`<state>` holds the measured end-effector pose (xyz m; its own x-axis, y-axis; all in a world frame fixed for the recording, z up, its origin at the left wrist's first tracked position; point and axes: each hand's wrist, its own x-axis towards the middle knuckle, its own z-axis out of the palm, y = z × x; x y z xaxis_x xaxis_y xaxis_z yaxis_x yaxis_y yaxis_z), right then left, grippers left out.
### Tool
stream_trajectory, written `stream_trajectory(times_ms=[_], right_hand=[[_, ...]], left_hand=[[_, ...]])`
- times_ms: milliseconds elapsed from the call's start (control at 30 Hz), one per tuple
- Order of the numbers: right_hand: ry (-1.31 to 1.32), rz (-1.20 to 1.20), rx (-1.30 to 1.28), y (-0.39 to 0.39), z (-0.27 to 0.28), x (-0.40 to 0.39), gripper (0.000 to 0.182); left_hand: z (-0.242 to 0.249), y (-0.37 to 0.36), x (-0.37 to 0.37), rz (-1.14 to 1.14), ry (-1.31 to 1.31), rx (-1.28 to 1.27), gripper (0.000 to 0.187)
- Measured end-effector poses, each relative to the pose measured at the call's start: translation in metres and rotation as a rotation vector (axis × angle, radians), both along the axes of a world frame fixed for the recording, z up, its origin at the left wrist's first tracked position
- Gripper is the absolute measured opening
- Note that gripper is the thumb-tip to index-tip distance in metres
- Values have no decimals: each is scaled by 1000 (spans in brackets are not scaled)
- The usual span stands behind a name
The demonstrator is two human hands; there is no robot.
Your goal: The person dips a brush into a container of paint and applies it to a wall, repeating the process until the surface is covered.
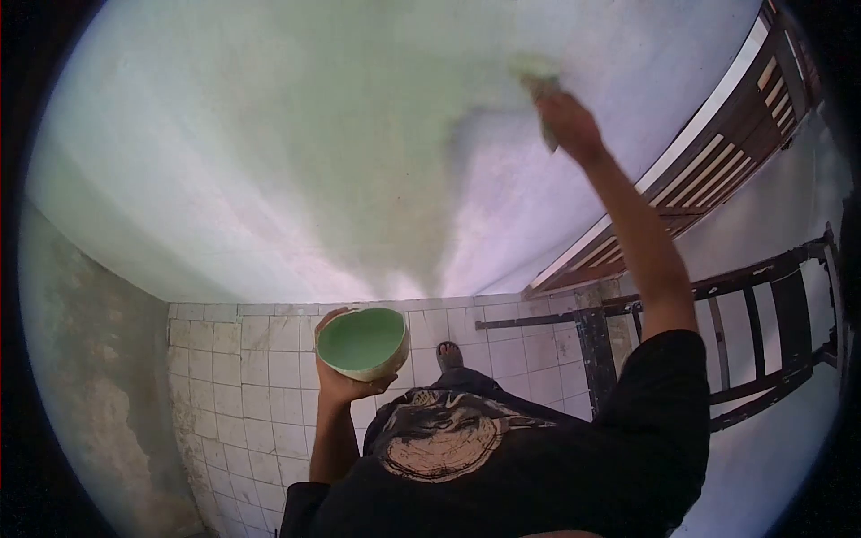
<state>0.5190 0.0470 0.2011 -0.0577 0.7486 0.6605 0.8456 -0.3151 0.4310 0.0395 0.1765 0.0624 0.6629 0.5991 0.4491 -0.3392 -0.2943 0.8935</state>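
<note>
My left hand [345, 381] holds a round bowl [392, 366] from below and at its side, low in front of my body. Light green paint [363, 341] fills part of the bowl. Up at the right, my right hand [567, 121] is closed around a light green tool, perhaps a brush [536, 68], whose far end is at the wall [377, 134]. The tool is blurred, so its exact shape cannot be told. Green colour covers the middle of the wall, with paler whitish areas at its lower part and right.
White tiles [269, 386] cover the floor. A dark wooden frame [753, 332] with bars stands at the right, below a brown slatted door or shutter [708, 170]. A stained grey wall [99, 368] is at the left. My foot [449, 355] shows near the wall's base.
</note>
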Motion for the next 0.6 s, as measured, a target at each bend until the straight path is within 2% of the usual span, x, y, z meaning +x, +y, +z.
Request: stream_trajectory(times_ms=[33, 100, 133, 200, 267, 300, 333, 367, 400, 467, 533, 567, 600], right_hand=[[14, 61, 1, -2, -32, -4, 24], [218, -28, -282, -12, -60, -25, 30], [254, 105, -309, -16, -64, -31, 27], [412, -13, -501, -13, -52, -34, 26], [447, -57, -444, -4, -20, -5, 27], [389, 136, -260, 0, 7, 16, 28], [394, -38, -215, 5, 58, 3, 30], [501, -53, -135, 8, 101, -2, 30], [343, -39, -75, 11, 136, 5, 31], [268, -127, 30, 10, 189, -3, 29], [23, 201, 330, 7, 216, -30, 15], [27, 199, 325, 2, 222, -35, 15], [-119, 266, 316, -2, 226, -39, 15]], left_hand=[[0, 1, -1, 4, -13, -2, 98], [3, -1, -5, 24, 12, 21, 97], [5, -4, -8, 30, 9, 22, 97], [9, -5, -7, -27, -27, -78, 97], [11, -4, -5, -31, -14, -26, 97], [12, -4, -3, -26, -21, -12, 98], [13, -4, 0, -21, -26, 2, 98], [14, -5, 3, -23, -28, 8, 98], [13, -5, 7, -5, -58, 45, 97], [9, -6, 12, 10, -79, 77, 97], [2, -7, 17, 41, -97, 88, 97], [4, -10, 19, 40, -94, 83, 97], [10, -15, 21, 9, -87, 32, 96]])
